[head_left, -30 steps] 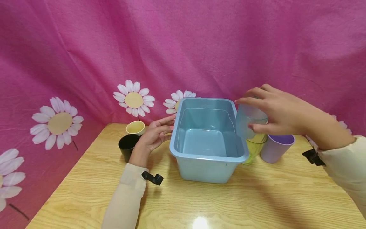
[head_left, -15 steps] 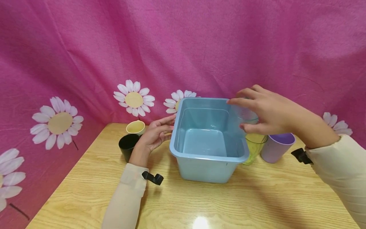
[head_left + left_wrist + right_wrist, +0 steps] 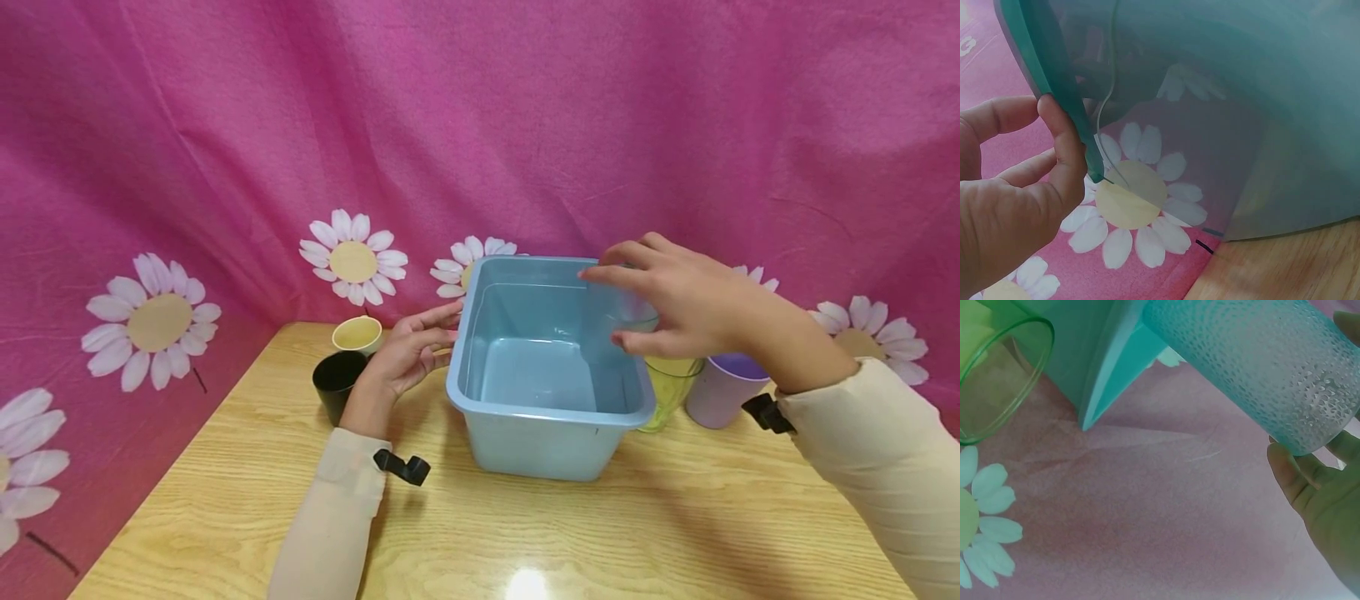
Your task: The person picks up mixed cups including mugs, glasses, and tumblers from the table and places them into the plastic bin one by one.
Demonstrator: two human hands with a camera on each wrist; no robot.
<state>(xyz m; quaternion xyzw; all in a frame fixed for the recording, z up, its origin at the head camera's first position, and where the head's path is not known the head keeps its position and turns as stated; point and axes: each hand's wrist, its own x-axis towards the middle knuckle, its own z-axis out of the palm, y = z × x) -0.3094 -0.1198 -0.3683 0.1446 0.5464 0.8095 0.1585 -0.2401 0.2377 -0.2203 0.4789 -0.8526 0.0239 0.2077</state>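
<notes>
A light-blue plastic basin (image 3: 543,442) stands on the table with its inside bare. My left hand (image 3: 405,358) is at its left rim; in the left wrist view, fingertips (image 3: 1050,106) touch the rim from outside. With thumb and fingers my right hand (image 3: 675,300) holds a clear bluish tumbler (image 3: 618,308) by one end, over the basin's right side. The right wrist view shows the tumbler's pebbled wall (image 3: 1254,369) tilted across the basin's rim. Below the right hand stand a yellow-green glass (image 3: 663,404) and a purple cup (image 3: 716,396), both partly hidden.
Left of the basin, a black cup (image 3: 335,379) and a yellow cup (image 3: 357,335) stand close to my left wrist. A pink flowered cloth (image 3: 480,125) hangs right behind the wooden table (image 3: 465,542).
My right hand has carried the tumbler leftward, from beside the basin's right rim to over its inside. The left hand and the basin have stayed in place.
</notes>
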